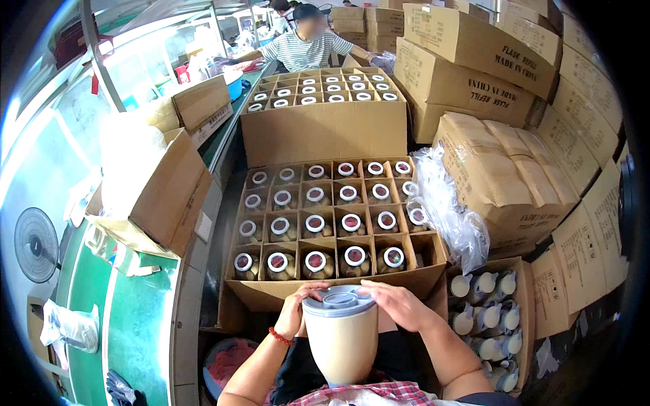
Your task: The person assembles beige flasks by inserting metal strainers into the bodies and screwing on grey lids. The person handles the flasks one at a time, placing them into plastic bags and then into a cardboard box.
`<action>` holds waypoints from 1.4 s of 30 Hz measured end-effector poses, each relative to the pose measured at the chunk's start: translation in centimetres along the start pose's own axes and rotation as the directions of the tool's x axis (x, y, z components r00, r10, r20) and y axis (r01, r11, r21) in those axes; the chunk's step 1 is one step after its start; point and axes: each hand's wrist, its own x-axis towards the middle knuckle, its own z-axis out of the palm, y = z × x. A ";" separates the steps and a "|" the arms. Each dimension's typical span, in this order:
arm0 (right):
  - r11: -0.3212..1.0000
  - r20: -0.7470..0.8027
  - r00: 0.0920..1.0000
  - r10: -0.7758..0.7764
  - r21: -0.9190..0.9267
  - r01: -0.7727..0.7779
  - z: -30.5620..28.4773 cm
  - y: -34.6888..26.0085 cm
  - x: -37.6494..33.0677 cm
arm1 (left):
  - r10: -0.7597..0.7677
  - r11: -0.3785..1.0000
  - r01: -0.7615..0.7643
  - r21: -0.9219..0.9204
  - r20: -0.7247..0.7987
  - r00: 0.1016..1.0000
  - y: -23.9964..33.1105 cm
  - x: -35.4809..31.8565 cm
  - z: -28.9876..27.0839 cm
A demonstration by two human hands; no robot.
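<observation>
Cream plastic flask body with a grey lid (340, 338) sits in the lap, below the open divided cardboard box of glass refills (330, 223). Left hand (296, 312) and right hand (399, 304) curl round the lid rim; I'd press evenly. One flask, 25 refills in five rows.

flask's (342, 342) base — hidden behind lap

A cream-coloured flask body (342, 345) with a grey plastic collar (338, 302) at its top is being held upright, low in the view and just in front of the open carton. It is being gripped at the rim from both sides, its mouth facing up.
</observation>
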 end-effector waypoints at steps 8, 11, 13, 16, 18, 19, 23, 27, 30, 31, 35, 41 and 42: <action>0.629 0.171 0.960 0.221 0.728 -0.274 -2.9 10.3 5.3 | 0.191 0.704 -0.363 0.611 0.329 0.925 9.8 1.4 8.3; 0.232 0.470 0.856 0.217 0.827 -0.513 1.1 9.7 6.4 | 0.324 0.311 -0.565 0.764 0.474 0.819 10.2 0.0 11.6; 0.550 0.329 0.918 0.223 0.735 -0.397 0.6 7.9 4.0 | 0.371 0.577 -0.557 0.598 0.416 0.830 7.5 -0.2 7.4; 0.999 -0.015 0.999 0.039 0.025 -0.038 -0.2 0.0 -0.8 | 0.238 0.888 -0.302 0.347 0.215 0.947 2.8 -1.0 0.6; 0.982 -0.048 0.997 0.065 -0.174 -0.073 -2.0 -1.8 -1.4 | 0.190 0.872 -0.269 0.409 0.223 0.956 3.5 -0.2 0.4; 0.966 -0.050 0.987 0.153 -0.206 -0.160 -2.6 -0.1 -0.7 | 0.226 0.811 -0.333 0.482 0.266 0.937 5.2 0.2 2.3; 0.331 0.237 0.960 0.150 0.903 -0.274 -1.3 10.3 6.9 | 0.414 0.346 -0.561 0.752 0.414 0.810 10.7 0.7 12.5; 0.402 0.444 0.889 0.111 0.798 -0.448 0.2 9.2 5.7 | 0.326 0.338 -0.552 0.762 0.456 0.828 9.1 -0.1 9.9; 0.996 0.072 0.995 0.069 0.048 -0.073 -1.5 2.1 -0.3 | 0.098 0.994 -0.086 -0.061 0.234 0.967 2.7 0.2 2.5; 0.987 0.055 0.998 0.041 -0.157 -0.032 -1.9 0.0 -1.0 | 0.025 0.992 0.001 -0.123 0.209 0.978 2.3 0.2 1.7; 0.939 -0.085 0.964 0.252 0.261 -0.223 -4.2 6.4 3.6 | 0.116 0.934 -0.186 0.305 0.234 0.965 7.4 1.9 6.7; 0.332 0.605 0.797 -0.003 0.752 -0.570 1.0 11.0 8.3 | 0.292 0.349 -0.549 0.759 0.469 0.834 8.6 1.1 10.2; 0.582 0.506 0.842 0.185 0.634 -0.509 -1.0 7.7 6.2 | 0.271 0.739 -0.470 0.483 0.426 0.863 6.9 1.5 7.1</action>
